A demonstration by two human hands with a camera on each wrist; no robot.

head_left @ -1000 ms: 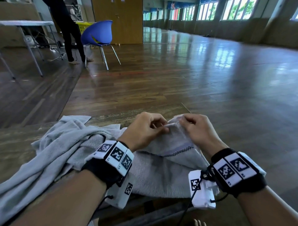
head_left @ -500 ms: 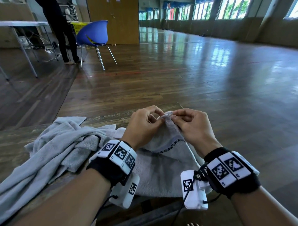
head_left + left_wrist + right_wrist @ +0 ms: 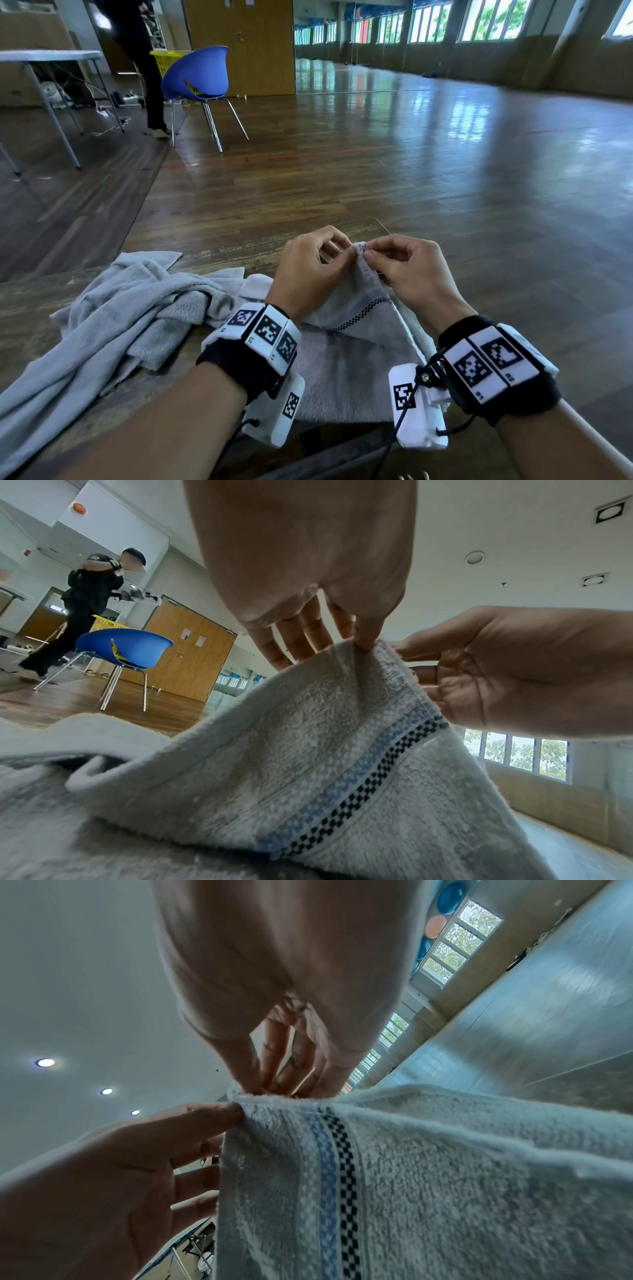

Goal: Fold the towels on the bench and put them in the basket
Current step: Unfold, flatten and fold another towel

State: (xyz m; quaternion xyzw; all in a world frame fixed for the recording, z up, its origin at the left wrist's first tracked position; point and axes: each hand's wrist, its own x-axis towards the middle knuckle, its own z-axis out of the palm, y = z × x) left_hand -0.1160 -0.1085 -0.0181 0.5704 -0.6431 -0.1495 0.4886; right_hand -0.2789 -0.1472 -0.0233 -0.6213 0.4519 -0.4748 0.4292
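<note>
You had left hand and right hand both pinching the striped towel corner at frame centre; layers needed matching before creasing.

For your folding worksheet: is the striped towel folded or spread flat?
Neither: the striped towel is mid-fold, one corner lifted off the bench, pinched by left hand and right hand.
</note>
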